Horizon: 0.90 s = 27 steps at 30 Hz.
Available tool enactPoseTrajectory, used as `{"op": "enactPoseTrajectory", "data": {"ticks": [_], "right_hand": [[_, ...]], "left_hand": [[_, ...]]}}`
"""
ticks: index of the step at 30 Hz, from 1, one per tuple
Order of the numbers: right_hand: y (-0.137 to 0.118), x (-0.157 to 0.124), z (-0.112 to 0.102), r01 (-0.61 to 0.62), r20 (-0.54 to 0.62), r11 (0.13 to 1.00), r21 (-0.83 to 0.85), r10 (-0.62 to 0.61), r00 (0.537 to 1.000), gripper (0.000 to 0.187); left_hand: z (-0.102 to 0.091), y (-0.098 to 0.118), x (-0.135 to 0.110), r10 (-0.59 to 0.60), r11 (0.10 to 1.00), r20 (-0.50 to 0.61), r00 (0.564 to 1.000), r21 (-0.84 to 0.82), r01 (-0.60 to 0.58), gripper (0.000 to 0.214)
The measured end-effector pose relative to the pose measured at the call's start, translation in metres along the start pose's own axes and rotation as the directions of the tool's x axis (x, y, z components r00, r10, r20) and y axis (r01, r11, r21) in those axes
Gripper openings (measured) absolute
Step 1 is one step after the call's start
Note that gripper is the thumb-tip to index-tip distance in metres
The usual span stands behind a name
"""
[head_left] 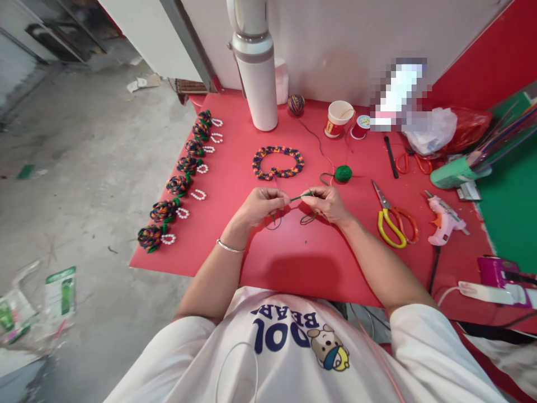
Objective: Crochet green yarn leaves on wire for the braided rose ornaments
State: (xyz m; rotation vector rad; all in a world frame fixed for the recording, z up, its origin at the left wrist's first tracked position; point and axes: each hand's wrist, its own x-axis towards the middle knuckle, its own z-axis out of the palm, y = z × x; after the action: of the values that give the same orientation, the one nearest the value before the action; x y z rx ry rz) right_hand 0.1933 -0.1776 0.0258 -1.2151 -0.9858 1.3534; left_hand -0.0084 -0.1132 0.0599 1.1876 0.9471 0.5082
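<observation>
Between my two hands a short length of green yarn (296, 198) is stretched level above the red table. My left hand (265, 202) pinches one end, and a thin dark loop hangs beneath its fingers. The other end is pinched in my right hand (326, 202), with a loose green loop below; a thin needle-like sliver shows by its fingertips, too small to name surely. Just beyond lies a ring of multicoloured crocheted cord (278, 163). A ball of green yarn (343, 173) rests past my right hand.
Yarn flowers with white bead loops (178, 185) line the table's left edge. A white flask (257, 84), paper cup (339, 118) and multicoloured yarn ball (296, 104) stand at the back. Scissors (392, 218), a pink glue gun (445, 220) and a green holder (453, 172) lie right.
</observation>
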Motion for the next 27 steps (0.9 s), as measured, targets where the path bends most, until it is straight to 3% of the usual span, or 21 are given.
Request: {"op": "enactPoseTrajectory", "data": {"ticks": [27], "right_hand": [[-0.0005,-0.0008,-0.0020,0.023,0.038,0.996,0.087,-0.027,0.999,0.019]], "left_hand": [[0.0004,-0.0044,0.0024,-0.024,0.996,-0.045,0.999,-0.090,0.020,0.025]]}}
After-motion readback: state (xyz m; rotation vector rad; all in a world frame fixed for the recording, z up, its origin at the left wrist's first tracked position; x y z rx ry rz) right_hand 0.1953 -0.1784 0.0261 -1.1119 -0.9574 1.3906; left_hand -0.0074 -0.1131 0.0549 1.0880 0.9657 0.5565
